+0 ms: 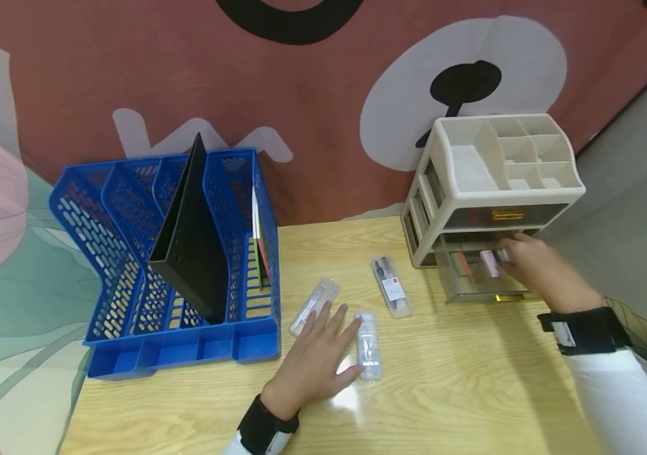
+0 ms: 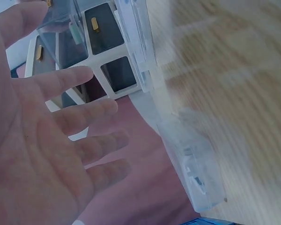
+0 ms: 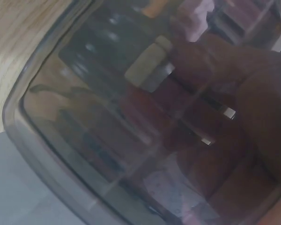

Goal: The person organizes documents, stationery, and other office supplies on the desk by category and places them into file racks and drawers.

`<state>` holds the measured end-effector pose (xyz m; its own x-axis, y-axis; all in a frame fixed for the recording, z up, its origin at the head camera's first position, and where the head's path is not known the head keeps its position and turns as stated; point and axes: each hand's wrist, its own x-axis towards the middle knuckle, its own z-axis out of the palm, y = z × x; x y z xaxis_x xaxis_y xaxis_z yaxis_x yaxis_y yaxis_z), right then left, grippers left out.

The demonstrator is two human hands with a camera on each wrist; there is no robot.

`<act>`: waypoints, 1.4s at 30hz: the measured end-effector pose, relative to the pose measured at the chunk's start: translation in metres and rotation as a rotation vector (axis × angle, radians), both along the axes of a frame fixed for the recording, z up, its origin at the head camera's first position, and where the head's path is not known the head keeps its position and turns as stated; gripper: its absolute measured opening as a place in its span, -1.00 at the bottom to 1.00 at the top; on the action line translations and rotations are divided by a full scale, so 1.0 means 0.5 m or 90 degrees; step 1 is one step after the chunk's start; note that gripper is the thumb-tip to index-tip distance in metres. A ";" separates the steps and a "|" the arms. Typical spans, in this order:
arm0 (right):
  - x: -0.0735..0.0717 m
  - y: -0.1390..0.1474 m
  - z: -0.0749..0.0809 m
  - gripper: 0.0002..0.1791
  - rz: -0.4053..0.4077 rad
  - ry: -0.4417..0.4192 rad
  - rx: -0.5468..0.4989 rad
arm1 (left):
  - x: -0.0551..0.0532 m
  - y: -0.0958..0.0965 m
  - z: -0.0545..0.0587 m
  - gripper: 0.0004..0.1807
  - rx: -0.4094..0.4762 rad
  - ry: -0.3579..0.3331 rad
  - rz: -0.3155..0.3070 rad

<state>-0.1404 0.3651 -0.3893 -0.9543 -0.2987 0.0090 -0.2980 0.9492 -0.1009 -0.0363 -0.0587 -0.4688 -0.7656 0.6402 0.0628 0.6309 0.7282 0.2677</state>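
Observation:
My right hand [image 1: 536, 268] reaches into the pulled-out clear drawer [image 1: 471, 287] of a white desktop organizer. Its fingertips pinch a small white block [image 1: 503, 254], also seen through the drawer wall as a pale block [image 3: 147, 68] in the right wrist view. In the drawer lie a pink-and-white block [image 1: 489, 263] and an orange-and-green block [image 1: 460, 264]. My left hand [image 1: 314, 357], fingers spread, is low over the table between two clear plastic cases, one [image 1: 313, 306] beyond its fingertips and one [image 1: 368, 346] by its thumb and index finger. Whether it touches them is unclear.
A third clear case [image 1: 392, 286] with pens lies farther back. A blue file rack [image 1: 187, 354] with a black folder [image 1: 195, 253] and thin booklets [image 1: 260, 243] stands left. The organizer [image 1: 440, 218] has open top compartments and a shut upper drawer. A patterned cloth hangs behind.

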 end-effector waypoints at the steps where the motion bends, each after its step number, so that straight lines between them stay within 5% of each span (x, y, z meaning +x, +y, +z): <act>1: -0.001 -0.001 -0.002 -0.65 -0.001 0.000 0.003 | 0.000 -0.001 0.000 -0.17 0.002 -0.001 0.002; 7: 0.008 -0.012 0.002 -0.68 -0.024 0.022 0.014 | -0.003 -0.009 0.002 -0.18 0.004 0.000 0.014; 17: 0.098 -0.064 0.040 -0.71 0.003 0.254 -0.073 | -0.006 -0.012 0.008 -0.17 0.011 0.005 0.038; 30: 0.167 -0.097 -0.027 -0.71 0.014 0.434 -0.240 | -0.005 -0.005 0.016 -0.14 0.049 0.053 -0.005; 37: 0.195 -0.125 -0.060 -0.80 -0.079 0.601 -0.327 | -0.006 0.005 0.008 -0.12 0.045 0.071 -0.030; 42: 0.214 -0.139 -0.069 -0.71 -0.208 0.605 -0.398 | -0.008 0.016 0.004 -0.10 0.040 0.077 -0.039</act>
<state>-0.0335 0.2955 -0.4238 -0.5167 0.2660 0.8138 -0.2570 0.8585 -0.4437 -0.0402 -0.0509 -0.4669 -0.7099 0.6771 0.1940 0.7039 0.6718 0.2309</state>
